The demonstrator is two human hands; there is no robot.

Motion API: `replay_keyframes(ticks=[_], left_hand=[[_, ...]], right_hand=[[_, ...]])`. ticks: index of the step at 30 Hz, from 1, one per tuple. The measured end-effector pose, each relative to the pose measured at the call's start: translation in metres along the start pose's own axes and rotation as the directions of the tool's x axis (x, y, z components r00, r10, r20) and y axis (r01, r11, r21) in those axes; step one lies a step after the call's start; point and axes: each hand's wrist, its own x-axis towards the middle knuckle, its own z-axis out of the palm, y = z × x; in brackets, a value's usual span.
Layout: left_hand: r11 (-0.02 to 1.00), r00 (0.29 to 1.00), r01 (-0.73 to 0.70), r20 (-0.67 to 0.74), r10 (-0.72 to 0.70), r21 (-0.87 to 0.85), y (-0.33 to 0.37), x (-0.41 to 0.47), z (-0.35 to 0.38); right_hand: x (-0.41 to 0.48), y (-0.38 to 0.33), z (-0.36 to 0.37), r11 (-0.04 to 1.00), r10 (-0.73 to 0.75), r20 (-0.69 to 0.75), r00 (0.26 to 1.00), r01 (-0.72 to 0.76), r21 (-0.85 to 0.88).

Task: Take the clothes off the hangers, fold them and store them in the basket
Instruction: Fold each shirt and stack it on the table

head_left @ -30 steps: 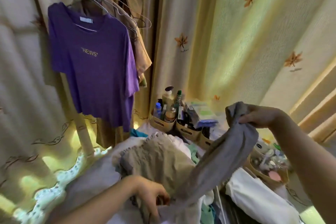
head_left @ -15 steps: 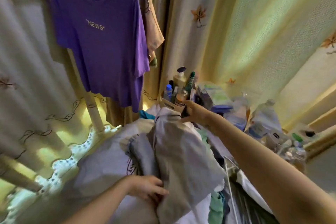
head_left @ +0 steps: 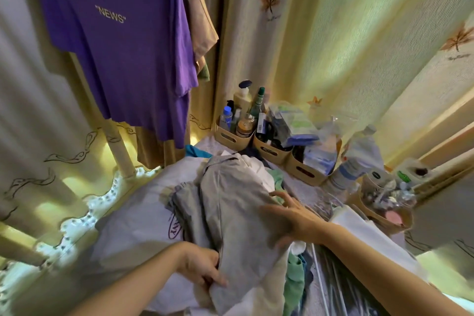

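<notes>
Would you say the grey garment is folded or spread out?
Folded: the grey garment lies doubled over, left hand gripping its edge, right hand flat on it.

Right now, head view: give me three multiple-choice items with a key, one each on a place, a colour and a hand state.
1. Where does the grey garment lie?
A) on the laundry pile
B) on a hanger
C) in a beige bin

2. What colour is the hanging "NEWS" T-shirt?
A) green
B) purple
C) white

3. How is the right hand?
A) gripping a bottle
B) holding a hanger
C) open, flat on the grey garment

Key:
1 A, it is spread over the heaped clothes.
2 B, the cloth around the print is purple.
3 C, its fingers are spread on the cloth.
</notes>
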Motion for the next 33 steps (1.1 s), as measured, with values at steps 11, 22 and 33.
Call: replay_keyframes(ticks=[11, 22, 33], left_hand=[[0.957, 0.916, -0.269, -0.336, 0.220, -0.108, 0.034, -0.088, -0.092], [0.769, 0.337, -0.517, -0.736, 0.587, 0.376, 0.110, -0.251, -0.147], [0.764, -0.064, -0.002, -0.763, 0.644, 0.645, 0.098, -0.267, -0.194]], right_hand=[[-0.001, -0.019, -0.050, 0.991, -0.106, -0.318, 0.942, 0.125, 0.039], [0.049, -0.099, -0.222, 0.982, -0.043, -0.533, 0.845, 0.133, 0.131], [0.104, -0.131, -0.245, 0.999, -0.054, -0.696, 0.716, 0.032, -0.044]])
